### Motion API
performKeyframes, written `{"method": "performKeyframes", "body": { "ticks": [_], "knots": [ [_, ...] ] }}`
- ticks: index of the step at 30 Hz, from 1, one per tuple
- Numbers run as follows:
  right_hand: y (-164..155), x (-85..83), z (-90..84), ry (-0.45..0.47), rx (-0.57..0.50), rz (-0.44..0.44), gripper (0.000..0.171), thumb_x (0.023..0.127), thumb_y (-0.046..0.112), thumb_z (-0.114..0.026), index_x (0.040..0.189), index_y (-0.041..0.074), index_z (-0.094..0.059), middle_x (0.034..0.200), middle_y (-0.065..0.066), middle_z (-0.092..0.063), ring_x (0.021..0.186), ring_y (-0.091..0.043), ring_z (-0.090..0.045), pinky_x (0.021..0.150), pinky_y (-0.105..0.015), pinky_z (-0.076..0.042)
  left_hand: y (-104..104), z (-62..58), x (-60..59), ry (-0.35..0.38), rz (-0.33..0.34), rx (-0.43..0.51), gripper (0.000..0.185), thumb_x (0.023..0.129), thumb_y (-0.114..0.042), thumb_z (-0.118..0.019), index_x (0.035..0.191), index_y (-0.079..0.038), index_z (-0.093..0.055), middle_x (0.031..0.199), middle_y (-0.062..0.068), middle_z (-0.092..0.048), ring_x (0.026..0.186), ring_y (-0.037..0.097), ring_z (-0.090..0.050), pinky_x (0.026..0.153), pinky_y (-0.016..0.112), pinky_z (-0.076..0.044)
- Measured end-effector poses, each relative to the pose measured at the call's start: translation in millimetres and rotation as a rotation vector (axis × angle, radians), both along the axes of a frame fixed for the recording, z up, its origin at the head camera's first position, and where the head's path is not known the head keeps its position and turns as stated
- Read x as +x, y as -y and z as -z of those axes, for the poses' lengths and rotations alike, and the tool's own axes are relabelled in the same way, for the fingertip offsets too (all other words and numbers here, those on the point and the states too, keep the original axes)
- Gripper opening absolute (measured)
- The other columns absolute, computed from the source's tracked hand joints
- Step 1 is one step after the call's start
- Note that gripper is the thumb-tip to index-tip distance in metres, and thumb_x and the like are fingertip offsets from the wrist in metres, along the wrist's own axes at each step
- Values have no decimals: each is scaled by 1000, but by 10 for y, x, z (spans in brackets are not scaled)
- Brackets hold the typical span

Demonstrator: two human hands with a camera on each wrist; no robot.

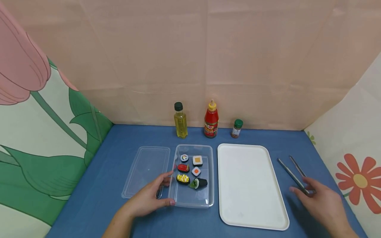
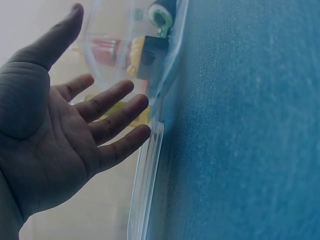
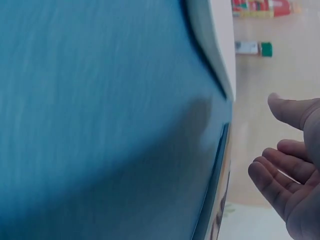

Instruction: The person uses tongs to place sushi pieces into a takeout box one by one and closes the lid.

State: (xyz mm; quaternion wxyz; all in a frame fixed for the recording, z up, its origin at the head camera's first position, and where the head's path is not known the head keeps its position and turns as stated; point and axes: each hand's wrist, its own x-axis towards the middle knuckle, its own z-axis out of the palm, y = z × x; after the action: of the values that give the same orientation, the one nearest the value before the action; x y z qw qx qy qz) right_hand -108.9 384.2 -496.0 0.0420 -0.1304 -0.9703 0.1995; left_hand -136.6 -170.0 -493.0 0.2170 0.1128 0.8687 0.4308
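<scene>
A clear plastic box [image 1: 191, 200] holds several small sushi pieces [image 1: 183, 168], among them a red-topped one, a yellow-topped one and a dark hand roll [image 1: 200, 182]. My left hand [image 1: 150, 196], fingers spread and relaxed, is at the box's left side; whether it touches cannot be told. In the left wrist view its palm [image 2: 55, 130] faces the box and grips nothing. Metal tongs [image 1: 291, 175] lie spread on the right of the table. Over their near end hovers my right hand [image 1: 322, 201], with loosely bent fingers and nothing held in the right wrist view.
A clear lid [image 1: 146, 165] lies left of the box, partly under my left hand. Right of the box is a white tray [image 1: 250, 185]. At the back stand an oil bottle [image 1: 180, 122], a red sauce bottle [image 1: 211, 120] and a green-capped jar [image 1: 236, 129]. Fabric walls border the blue table [image 1: 98, 205].
</scene>
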Motion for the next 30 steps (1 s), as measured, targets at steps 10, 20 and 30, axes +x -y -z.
{"method": "performKeyframes", "body": {
  "ticks": [10,20,30],
  "knots": [
    [403,-22,-78,-18,-69,-49,76,82,46,-88,134,-3,-63,111,-30,-69,87,-43,-72,62,-47,-62,-8,-10,1,-10,1,-5,97,84,-48,-85,162,-23,-33,146,6,-55,134,30,-54,109,62,-41],
    [698,-67,-100,-88,-119,-163,69,84,49,-86,132,3,-68,104,-19,-74,81,-31,-74,63,-42,-61,1,-11,-20,-23,14,-17,97,84,-48,-85,163,-27,-32,146,6,-56,134,31,-54,110,61,-40],
    [1091,-114,-123,-125,-192,-258,60,82,44,-89,129,11,-72,103,-11,-77,80,-22,-74,65,-35,-60,2,-3,-7,-29,7,-19,98,84,-48,-85,163,-27,-32,146,6,-56,134,31,-54,110,62,-41]
  ]
}}
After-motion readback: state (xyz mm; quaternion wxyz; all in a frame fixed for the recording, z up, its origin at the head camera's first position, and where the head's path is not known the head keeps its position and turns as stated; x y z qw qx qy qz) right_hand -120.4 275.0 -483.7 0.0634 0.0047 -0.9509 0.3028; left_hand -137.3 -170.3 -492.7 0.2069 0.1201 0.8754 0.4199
